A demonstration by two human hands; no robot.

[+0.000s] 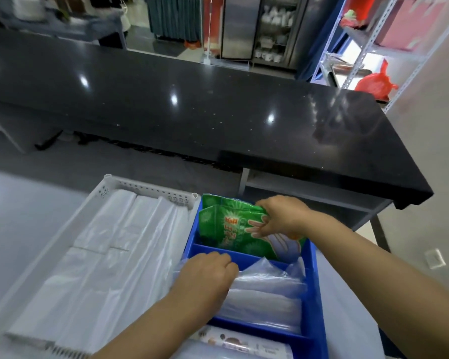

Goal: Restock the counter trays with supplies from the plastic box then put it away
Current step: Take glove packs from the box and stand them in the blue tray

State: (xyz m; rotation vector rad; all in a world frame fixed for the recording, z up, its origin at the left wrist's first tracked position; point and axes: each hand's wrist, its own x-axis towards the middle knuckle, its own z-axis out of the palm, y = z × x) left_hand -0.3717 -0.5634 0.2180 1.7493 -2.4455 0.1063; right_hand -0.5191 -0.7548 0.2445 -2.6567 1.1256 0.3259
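That counter (pixel 218 104) is black and super glossy, stone-looking with tiny sparkly flecks. The blue tray (pixel 312 294) on the right is smooth hard plastic with a slight sheen, and the white basket (pixel 145 186) left of it is matt perforated plastic. The white bags (pixel 101 268) are thin soft film, the clear bags (pixel 265 288) are crinkly and shiny, and the green packs (pixel 226 224) are glossy printed plastic. The far right shelving (pixel 368 45) looks like painted metal

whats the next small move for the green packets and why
Probably ease the green packets down with the right hand until they sit in the far compartment of the blue tray: it grips their top corner, and they lean above the rim. The left hand rests on the clear bags.
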